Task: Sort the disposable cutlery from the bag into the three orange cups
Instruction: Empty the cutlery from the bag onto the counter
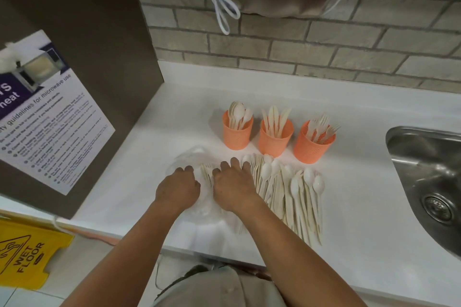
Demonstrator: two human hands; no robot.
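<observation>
Although all three orange cups already hold some pieces, the sorting looks well short of finished. Farthest left on the counter (174, 127) lies the clear bag (192, 157), with a few pale forks showing through it. The left hand (178, 188) rests on it with fingers curled into the plastic, gripping it as far as I can judge. Just beside it, the right hand (234, 185) lies with bent fingers over the bag's edge and the nearest loose cutlery; whether it pinches anything I cannot tell. Behind the hands, the left cup (237, 136) holds spoons, the middle cup (275, 141) knives and the right cup (314, 147) forks. To the right of the hands a large pile of cutlery (289, 197) lies spread on the counter, unsorted, so most of the work remains: empty the bag, then clear this pile. A steel sink (424, 157) sits at far right.

As for writing, the yellow sign (25, 257) at lower left says "WET FLOOR". The poster (50, 119) above it reads "guidelines for microwave use", with "heat" in its purple header.
</observation>
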